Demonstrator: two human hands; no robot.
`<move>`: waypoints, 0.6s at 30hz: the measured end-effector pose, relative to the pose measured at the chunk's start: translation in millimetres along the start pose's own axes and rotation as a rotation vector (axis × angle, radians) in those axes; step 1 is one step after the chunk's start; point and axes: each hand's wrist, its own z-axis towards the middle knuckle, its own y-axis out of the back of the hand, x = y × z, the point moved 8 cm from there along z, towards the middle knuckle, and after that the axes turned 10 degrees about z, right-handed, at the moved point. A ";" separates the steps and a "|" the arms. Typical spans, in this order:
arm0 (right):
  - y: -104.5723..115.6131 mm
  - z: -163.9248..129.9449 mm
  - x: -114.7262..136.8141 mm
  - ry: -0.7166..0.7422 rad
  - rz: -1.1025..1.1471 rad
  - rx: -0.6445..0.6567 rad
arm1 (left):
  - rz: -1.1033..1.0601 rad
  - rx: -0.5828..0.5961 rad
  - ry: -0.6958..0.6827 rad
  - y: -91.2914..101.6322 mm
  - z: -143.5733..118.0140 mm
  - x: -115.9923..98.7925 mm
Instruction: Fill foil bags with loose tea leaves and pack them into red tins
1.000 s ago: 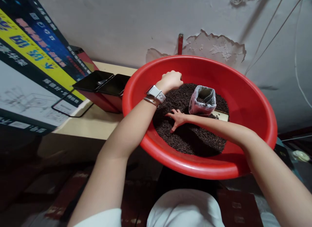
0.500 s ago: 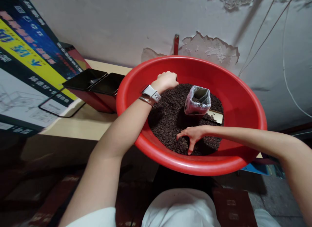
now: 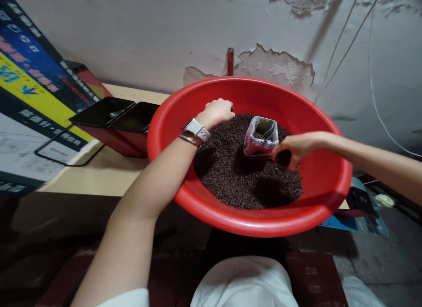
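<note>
A wide red plastic basin (image 3: 253,221) holds a bed of dark, dry loose bits (image 3: 227,175) that look like tea leaves. In it stands a square container (image 3: 261,135) with a clear plastic liner, partly filled with the same bits. My left hand (image 3: 217,112) is curled into a fist over the bed's far left side, beside the basin wall; its fingertips are hidden. To the right of the lined container, my right hand (image 3: 295,149) is curled with fingers and thumb pointing down. It covers the spot of the small pale tray, and what it grips is hidden.
Two open dark red tins (image 3: 127,137) stand left of the basin on a pale tabletop (image 3: 102,179). A large printed box (image 3: 33,104) leans farther left. Behind is a peeling wall (image 3: 132,38) with hanging cords (image 3: 343,56). A dark tin (image 3: 361,199) sits at the right.
My right hand has lifted from the near side of the bed and moved right and away, curling over the pale tray's place. My left hand stays curled. The view has shifted slightly right.
</note>
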 end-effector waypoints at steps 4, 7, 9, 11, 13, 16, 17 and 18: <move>83.2 -4.6 4.9 -0.035 -0.053 -0.381 | 0.008 -0.001 -0.002 -2.0 1.0 0.0; 116.9 4.4 6.2 0.013 -0.064 -0.580 | 0.009 0.003 0.014 -1.8 -0.8 -0.1; 125.5 9.1 9.0 0.045 -0.060 -0.654 | 0.006 0.007 0.017 -1.7 -2.2 -0.5; 125.8 8.3 16.4 0.071 -0.086 -0.693 | 0.006 0.011 0.010 -2.2 -2.9 -1.1; 119.7 2.5 26.2 0.084 -0.136 -0.705 | 0.015 0.012 0.003 -3.0 -2.6 -1.4; 101.3 -7.5 29.0 0.036 -0.141 -0.674 | 0.036 0.009 -0.010 -3.7 -0.9 -3.4; 91.8 -8.7 23.4 -0.001 -0.104 -0.633 | 0.044 0.008 -0.015 -3.7 -0.3 -4.7; 80.1 -8.5 14.1 -0.049 -0.044 -0.575 | 0.052 0.006 -0.019 -3.6 0.3 -6.2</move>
